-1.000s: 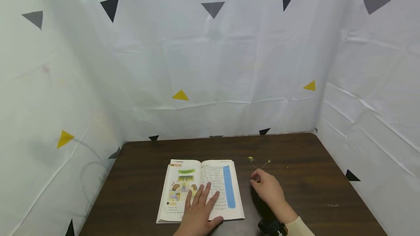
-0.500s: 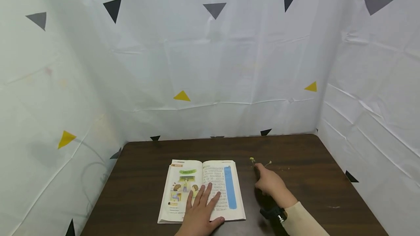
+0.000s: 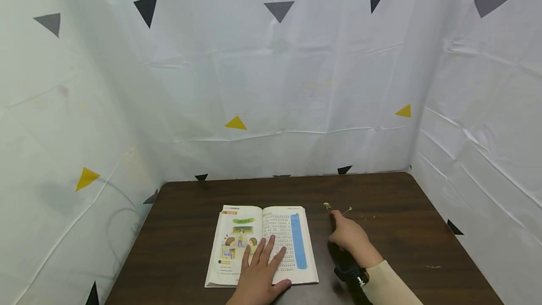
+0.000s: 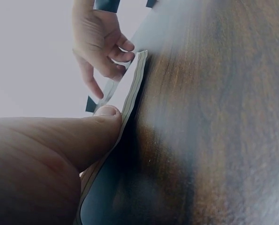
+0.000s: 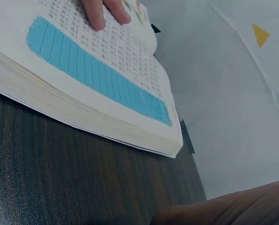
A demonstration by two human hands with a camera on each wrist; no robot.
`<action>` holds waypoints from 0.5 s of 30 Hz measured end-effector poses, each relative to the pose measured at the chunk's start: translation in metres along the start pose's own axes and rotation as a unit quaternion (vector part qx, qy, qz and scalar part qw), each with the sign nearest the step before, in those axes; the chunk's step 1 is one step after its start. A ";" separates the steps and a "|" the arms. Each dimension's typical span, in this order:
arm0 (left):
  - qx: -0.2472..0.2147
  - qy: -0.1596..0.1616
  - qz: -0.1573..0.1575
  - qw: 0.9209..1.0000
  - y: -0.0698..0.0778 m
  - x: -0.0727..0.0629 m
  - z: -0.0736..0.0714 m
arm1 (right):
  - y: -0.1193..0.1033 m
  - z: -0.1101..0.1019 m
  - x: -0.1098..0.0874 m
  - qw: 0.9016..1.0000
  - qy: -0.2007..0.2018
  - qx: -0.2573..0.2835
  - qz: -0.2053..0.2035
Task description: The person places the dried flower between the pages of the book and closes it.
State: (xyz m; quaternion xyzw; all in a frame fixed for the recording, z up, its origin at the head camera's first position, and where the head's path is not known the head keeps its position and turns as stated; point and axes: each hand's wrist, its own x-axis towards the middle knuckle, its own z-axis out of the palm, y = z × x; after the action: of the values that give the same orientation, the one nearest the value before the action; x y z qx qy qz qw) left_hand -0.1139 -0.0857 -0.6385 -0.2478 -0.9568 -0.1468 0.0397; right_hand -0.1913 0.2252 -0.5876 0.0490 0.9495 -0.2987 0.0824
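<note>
An open book (image 3: 237, 274) lies flat on the table, with pictures on its left page and text plus a blue panel on its right. My left hand (image 3: 259, 274) rests spread over its lower middle; the left thumb (image 4: 90, 138) lies along the lower page edge. To the right of the book, my right hand (image 3: 351, 239) reaches over thin stems with small yellow flowers (image 3: 326, 205). Its index finger is extended at the stems, partly covering them. In the left wrist view the other fingers of the right hand (image 4: 99, 42) are loosely bent.
The dark wooden table (image 3: 402, 229) extends on both sides. White sheeting (image 3: 279, 84) with triangles surrounds its back and sides. Small pale specks (image 3: 368, 218) lie right of the flowers. A black device (image 3: 350, 274) is strapped to the right wrist.
My right hand has moved slightly forward from below the flowers, its index finger straightening toward them and covering the stems. My left hand stays on the book.
</note>
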 end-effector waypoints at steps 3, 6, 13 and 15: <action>0.002 0.000 0.000 1.000 0.000 0.000 0.001 | -0.001 0.000 0.000 1.000 -0.001 -0.003 0.001; 0.001 0.002 0.000 1.000 -0.001 0.000 0.002 | -0.002 0.000 -0.001 1.000 -0.003 -0.002 0.003; 0.003 -0.002 -0.001 1.000 -0.001 0.000 0.001 | -0.002 0.003 0.001 1.000 0.003 -0.024 0.004; 0.004 -0.002 -0.002 1.000 0.000 0.001 0.001 | -0.003 0.005 0.001 0.999 0.019 -0.040 -0.005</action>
State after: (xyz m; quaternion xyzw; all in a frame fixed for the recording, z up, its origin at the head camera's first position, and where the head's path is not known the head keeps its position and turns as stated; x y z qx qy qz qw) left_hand -0.1148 -0.0855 -0.6391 -0.2460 -0.9579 -0.1430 0.0385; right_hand -0.1918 0.2201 -0.5897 0.0465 0.9624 -0.2596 0.0652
